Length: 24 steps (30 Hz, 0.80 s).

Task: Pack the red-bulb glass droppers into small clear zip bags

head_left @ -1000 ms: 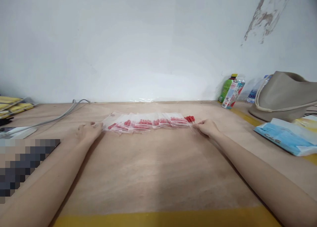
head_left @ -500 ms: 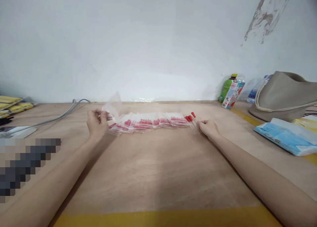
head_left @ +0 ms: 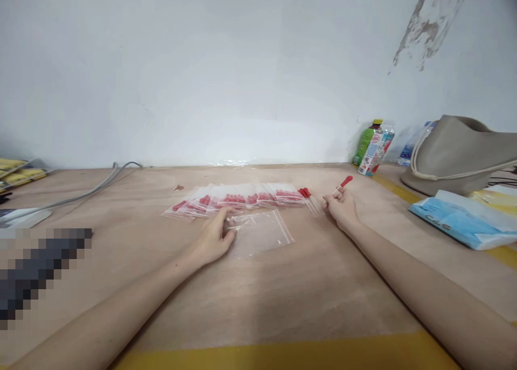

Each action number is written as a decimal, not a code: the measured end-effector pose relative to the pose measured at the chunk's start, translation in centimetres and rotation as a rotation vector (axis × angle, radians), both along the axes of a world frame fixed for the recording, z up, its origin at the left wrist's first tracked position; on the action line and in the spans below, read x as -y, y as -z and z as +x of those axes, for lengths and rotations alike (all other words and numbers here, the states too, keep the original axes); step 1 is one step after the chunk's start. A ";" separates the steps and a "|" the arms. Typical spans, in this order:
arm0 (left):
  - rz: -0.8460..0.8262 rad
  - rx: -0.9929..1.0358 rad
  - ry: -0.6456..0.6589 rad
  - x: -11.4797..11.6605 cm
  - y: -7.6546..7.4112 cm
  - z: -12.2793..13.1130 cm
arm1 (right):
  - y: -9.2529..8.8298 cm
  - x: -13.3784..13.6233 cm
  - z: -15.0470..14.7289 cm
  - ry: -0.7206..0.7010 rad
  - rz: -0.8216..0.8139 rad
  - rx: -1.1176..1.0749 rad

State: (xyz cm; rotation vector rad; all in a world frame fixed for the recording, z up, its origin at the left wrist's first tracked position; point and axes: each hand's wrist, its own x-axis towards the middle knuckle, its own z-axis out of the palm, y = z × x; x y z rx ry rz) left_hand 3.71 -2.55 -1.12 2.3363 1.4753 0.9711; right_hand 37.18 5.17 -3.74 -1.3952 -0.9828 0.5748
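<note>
My left hand (head_left: 216, 234) has its thumb and fingers closed on the left end of a clear zip-lock bag (head_left: 260, 232), whose zip edge points right. The bag looks flat, and nothing shows inside. In my right hand (head_left: 342, 208) a dropper (head_left: 346, 181) is pinched, its red rubber bulb sticking up past the fingers. Just left of that hand, a few more red-bulbed droppers (head_left: 309, 197) with clear thin tubes lie on the wooden table (head_left: 258, 300). Behind the bag runs an overlapping row of zip-lock bags (head_left: 238, 193) with red-bulbed droppers inside.
Bottles (head_left: 374, 149) stand by the wall at the right. Nearer are a grey-beige bag (head_left: 456, 154) and a blue packet (head_left: 460, 219). A grey cable (head_left: 81, 197) crosses the left side, near yellow packages (head_left: 20, 173). A small brown scrap (head_left: 178, 187) lies behind the row.
My left hand has come right and nearer with the clear bag, laying it in front of the row. My right hand has lifted one dropper away from the loose ones.
</note>
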 end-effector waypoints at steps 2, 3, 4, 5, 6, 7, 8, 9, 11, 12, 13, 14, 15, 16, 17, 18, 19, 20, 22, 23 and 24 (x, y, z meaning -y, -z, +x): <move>0.207 -0.130 -0.052 0.3 -0.2 0.0 | -0.3 0.3 -0.4 -0.016 0.046 -0.066; 0.259 -0.165 -0.023 0.4 -0.4 0.1 | -0.4 0.5 -0.6 -0.028 0.069 -0.102; 0.269 -0.200 0.038 0.7 -0.5 0.3 | -0.6 0.7 -0.8 -0.049 0.090 -0.135; 0.233 -0.247 0.121 0.9 -0.6 0.4 | -0.7 1.0 -1.2 -0.080 0.107 -0.156; 0.165 -0.306 0.203 1.1 -0.7 0.6 | -0.7 1.3 -1.6 -0.117 0.121 -0.159; 0.082 -0.371 0.266 1.3 -0.7 0.8 | -0.8 1.7 -2.0 -0.154 0.132 -0.147; -0.001 -0.430 0.303 1.4 -0.8 0.9 | -0.9 2.2 -2.5 -0.197 0.140 -0.122; -0.068 -0.473 0.320 1.5 -0.8 1.0 | -0.9 2.6 -3.1 -0.243 0.146 -0.093; -0.137 -0.512 0.320 1.6 -0.8 1.2 | -1.0 3.6 -4.4 -0.340 0.151 -0.066; -0.141 -0.515 0.313 1.5 -0.8 1.2 | -1.0 4.0 -5.0 -0.388 0.149 -0.075; -0.140 -0.515 0.309 1.5 -0.8 1.2 | -0.9 4.3 -5.6 -0.434 0.139 -0.090; -0.138 -0.512 0.309 1.4 -0.8 1.2 | -0.9 4.6 -6.1 -0.467 0.129 -0.107; -0.138 -0.509 0.310 1.4 -0.8 1.2 | -0.7 4.7 -6.4 -0.484 0.120 -0.123; -0.138 -0.504 0.312 1.4 -0.7 1.2 | -0.6 4.8 -6.7 -0.492 0.116 -0.133; -0.136 -0.497 0.316 1.3 -0.7 1.2 | -0.4 4.8 -6.8 -0.491 0.120 -0.142; -0.133 -0.491 0.319 1.3 -0.7 1.2 | -0.2 4.7 -6.9 -0.483 0.128 -0.150; -0.129 -0.486 0.323 1.3 -0.7 1.1 | -0.1 4.6 -6.8 -0.470 0.138 -0.159; -0.127 -0.483 0.324 1.3 -0.7 1.1 | 0.0 4.5 -6.7 -0.455 0.146 -0.169; -0.127 -0.480 0.322 1.3 -0.7 1.1 | 0.1 4.4 -6.5 -0.416 0.155 -0.181; -0.128 -0.480 0.321 1.3 -0.7 1.1 | 0.1 4.3 -6.5 -0.393 0.158 -0.184; -0.128 -0.479 0.319 1.3 -0.7 1.1 | 0.1 4.2 -6.4 -0.374 0.160 -0.187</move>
